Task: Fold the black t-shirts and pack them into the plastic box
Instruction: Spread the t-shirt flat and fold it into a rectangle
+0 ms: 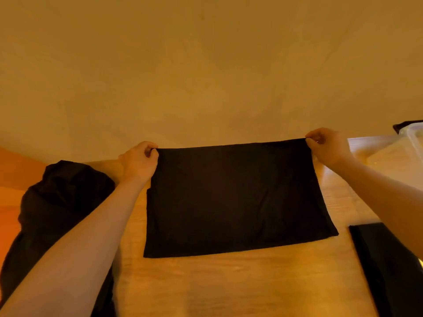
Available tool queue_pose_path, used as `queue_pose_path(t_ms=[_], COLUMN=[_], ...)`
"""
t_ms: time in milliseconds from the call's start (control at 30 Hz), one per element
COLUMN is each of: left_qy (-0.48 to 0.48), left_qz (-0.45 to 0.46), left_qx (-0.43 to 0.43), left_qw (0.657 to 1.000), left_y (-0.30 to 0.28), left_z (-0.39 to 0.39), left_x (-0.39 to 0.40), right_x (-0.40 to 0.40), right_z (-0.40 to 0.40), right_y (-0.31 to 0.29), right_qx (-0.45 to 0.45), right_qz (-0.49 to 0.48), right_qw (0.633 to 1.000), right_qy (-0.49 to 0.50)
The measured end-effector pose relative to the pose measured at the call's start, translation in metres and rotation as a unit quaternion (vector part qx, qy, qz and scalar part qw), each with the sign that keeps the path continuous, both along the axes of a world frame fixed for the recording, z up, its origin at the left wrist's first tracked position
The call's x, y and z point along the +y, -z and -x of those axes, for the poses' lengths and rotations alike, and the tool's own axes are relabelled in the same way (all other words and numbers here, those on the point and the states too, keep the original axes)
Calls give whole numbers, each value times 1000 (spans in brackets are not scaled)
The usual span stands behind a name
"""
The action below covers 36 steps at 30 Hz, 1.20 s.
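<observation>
Two hands, left hand [139, 162] and right hand [326, 146], each pinching the black t-shirt's [235, 197] far corners

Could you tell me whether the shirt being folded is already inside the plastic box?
No, both hands pinch the black t-shirt over the table, left of the plastic box.

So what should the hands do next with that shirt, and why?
Probably bring the far edge toward the near edge to halve the shirt. Left hand and right hand pinch its far corners, and it still lies wide on the table.
</observation>
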<state>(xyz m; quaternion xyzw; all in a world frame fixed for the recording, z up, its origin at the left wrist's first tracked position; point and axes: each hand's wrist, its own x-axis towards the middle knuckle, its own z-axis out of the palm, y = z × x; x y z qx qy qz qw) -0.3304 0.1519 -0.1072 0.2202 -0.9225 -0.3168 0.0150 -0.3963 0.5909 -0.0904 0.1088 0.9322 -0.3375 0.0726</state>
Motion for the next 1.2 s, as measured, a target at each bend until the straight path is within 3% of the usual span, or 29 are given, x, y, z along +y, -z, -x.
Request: queue_pose_path(t_ms=[100,167,267,367,467,700,1200], left_qy=[-6,7,85,235,289,224,169], left_qz=[69,152,184,202,213,247,236], left_qx=[29,63,91,73,25,-50,-43], left_qw=[997,986,975,948,933,941,956], left_y=[14,17,8,8,19,34,37], left_z=[2,-5,-22,-49,-72,-117,-234], left_x=[6,15,46,82,101,80,80], right_x=[-3,-6,-23,-50,-68,-51,13], right_z=[-2,-10,-30,-59,-86,-129,-231], right_y=[15,18,18,18,24,49,51], right_qx=[29,101,205,200,157,84,106], right_qz=[-73,-121,-154,-155,-188,-238,-192], right_qw=[997,987,959,944,930,931,936], right_qy=[-10,-37,-122,-214,-275,-264,-275])
